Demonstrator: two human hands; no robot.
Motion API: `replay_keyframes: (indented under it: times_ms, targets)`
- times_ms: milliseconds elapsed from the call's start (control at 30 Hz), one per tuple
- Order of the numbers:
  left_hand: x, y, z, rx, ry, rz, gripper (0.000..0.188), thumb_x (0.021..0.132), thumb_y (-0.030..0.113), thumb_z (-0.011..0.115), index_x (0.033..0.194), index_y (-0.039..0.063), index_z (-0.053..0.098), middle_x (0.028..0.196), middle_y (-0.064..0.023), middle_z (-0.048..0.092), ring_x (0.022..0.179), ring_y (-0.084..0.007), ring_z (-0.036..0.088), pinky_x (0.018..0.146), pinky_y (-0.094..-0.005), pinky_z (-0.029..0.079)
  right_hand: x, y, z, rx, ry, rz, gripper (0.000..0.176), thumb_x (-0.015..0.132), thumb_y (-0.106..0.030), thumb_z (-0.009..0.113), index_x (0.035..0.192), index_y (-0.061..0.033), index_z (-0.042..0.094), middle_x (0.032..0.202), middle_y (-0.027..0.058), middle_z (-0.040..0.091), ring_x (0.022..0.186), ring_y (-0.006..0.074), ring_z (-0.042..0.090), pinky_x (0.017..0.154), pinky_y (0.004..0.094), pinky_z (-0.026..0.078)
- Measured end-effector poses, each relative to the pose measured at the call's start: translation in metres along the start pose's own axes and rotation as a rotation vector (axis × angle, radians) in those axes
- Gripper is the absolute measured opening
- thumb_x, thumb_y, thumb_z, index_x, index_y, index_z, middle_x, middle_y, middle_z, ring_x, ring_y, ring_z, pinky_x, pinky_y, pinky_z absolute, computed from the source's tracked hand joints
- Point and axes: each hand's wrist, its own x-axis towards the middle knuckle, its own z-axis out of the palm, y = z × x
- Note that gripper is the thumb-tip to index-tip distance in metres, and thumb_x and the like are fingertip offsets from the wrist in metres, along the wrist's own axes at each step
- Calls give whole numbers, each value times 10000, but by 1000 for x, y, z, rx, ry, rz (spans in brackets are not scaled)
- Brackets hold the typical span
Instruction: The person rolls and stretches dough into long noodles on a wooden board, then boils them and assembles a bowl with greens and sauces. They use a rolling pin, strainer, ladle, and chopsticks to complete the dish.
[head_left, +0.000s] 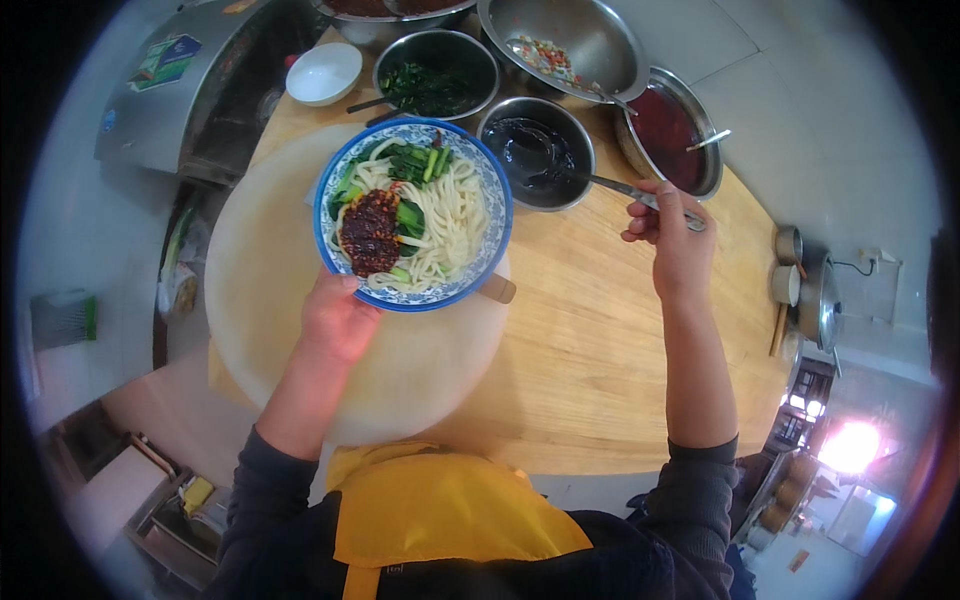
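My left hand (339, 319) grips the near rim of a blue-and-white patterned bowl (491, 225), thumb over the edge. White noodles (450, 217) fill it, with leafy greens (420, 163) at the far side and dark red chili sauce (370, 234) at the left. The bowl is above a round pale cutting board (270, 300). In my right hand (675, 236) is the handle of a metal spoon (619, 187); its head is down in a steel bowl of dark liquid (525, 150), partly hidden there.
Behind stand a steel pot of chopped greens (435, 86), a large steel bowl with diced vegetables (600, 45), and a basin of red sauce (667, 135) with a spoon. A white bowl (324, 73) sits at the far left. A knife's wooden handle (496, 289) shows beside the noodle bowl.
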Motion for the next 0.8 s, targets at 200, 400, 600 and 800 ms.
replay_keyframes:
  times_ms: [200, 400, 600, 800]
  targets:
    - [2, 3, -6, -8, -34, 18, 609, 731, 60, 566, 1321, 51, 420, 1285, -99, 530, 1182, -270, 517, 979, -442, 440, -16, -19, -19, -81, 69, -4, 336, 944, -233, 523, 990, 84, 625, 734, 103, 609, 576, 122, 562, 534, 273, 531]
    - [1, 4, -6, 11, -48, -4, 621, 737, 63, 573, 1334, 62, 404, 1284, -105, 527, 1179, -264, 517, 968, -435, 449, -24, -31, -24, -17, 118, -19, 330, 942, -222, 517, 983, 88, 619, 714, 109, 606, 557, 128, 553, 518, 284, 530]
    - [-1, 4, 3, 43, -54, 41, 650, 746, 73, 583, 1356, 88, 358, 1292, -93, 506, 1164, -256, 522, 940, -414, 472, -48, -59, -23, 57, 125, -23, 327, 942, -200, 495, 978, 105, 606, 690, 114, 591, 543, 139, 541, 491, 292, 512]
    - [-5, 2, 11, 2, -59, 17, 652, 748, 67, 576, 1357, 123, 349, 1291, -88, 499, 1157, -256, 521, 929, -422, 480, -99, -68, -6, 98, 50, -133, 355, 961, -210, 474, 978, 121, 600, 692, 128, 591, 538, 162, 549, 499, 291, 514]
